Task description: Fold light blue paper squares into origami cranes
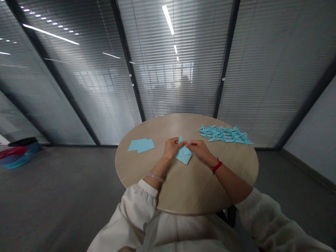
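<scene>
A partly folded sheet of light-blue paper (184,156) is between my hands over the middle of the round table (194,189). Its shape is pointed at the far end, with crease lines across the near part. My left hand (172,147) is closed on its left side, thumb on top of the paper. From the right, my right hand (200,148) pinches the paper's upper right edge with the fingertips close to my left thumb. Small details of the fold under the fingers are hidden.
Flat light-blue paper sheets (141,145) lie at the table's left. Several folded blue paper cranes (224,133) are grouped in rows at the far right. Glass partitions with blinds (181,77) stand behind the table. Baskets (15,157) sit on the floor at far left.
</scene>
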Demonstrator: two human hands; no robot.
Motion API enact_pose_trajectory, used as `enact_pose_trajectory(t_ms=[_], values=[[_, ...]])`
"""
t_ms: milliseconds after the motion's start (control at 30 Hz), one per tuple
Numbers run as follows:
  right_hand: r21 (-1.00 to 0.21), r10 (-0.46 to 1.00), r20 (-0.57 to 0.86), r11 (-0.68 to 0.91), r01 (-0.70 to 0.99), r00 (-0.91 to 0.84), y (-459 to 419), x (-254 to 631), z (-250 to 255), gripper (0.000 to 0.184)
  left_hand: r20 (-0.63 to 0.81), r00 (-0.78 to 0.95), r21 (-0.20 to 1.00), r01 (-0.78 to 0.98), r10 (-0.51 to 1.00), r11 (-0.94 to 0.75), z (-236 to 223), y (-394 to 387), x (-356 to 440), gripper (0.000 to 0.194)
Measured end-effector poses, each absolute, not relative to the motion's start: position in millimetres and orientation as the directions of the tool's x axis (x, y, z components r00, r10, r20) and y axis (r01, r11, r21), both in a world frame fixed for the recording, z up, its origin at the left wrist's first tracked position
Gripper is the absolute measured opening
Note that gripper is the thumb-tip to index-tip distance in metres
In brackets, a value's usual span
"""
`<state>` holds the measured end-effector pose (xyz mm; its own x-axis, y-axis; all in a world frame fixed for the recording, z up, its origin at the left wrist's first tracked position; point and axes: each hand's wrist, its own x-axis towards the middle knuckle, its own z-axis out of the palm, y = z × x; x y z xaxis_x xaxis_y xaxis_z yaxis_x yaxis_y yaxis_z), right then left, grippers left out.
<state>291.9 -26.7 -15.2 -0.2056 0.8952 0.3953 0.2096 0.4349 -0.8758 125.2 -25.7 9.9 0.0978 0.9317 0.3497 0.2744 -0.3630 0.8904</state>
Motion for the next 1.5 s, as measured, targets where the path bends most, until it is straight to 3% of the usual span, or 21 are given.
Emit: enact_pose_trajectory(t_ms=[767, 1033, 1233, 1500], values=[[-0.91, 0.916, 0.348, 0.381, 0.163, -0.2, -24, 292, -21, 0.032, 0.381, -0.052, 0.902, 0.239, 0.923, -0.359, 18, -26, 121, 0.053], [-0.852, 0.902, 0.405, 0.432, 0.296, -0.15, -19, 293, -24, 0.025, 0.353, -0.038, 0.925, 0.166, 0.935, -0.343, 17, -26, 122, 0.046], [-0.857, 0.884, 0.43, 0.464, 0.223, -0.185, -23, 292, -23, 0.024, 0.356, -0.117, 0.924, 0.191, 0.927, -0.331, 16, -20, 119, 0.044], [-0.799, 0.87, 0.471, 0.492, 0.345, -0.146, -23, 297, -22, 0.022, 0.28, -0.029, 0.96, -0.005, 0.959, -0.281, 17, -24, 124, 0.045]])
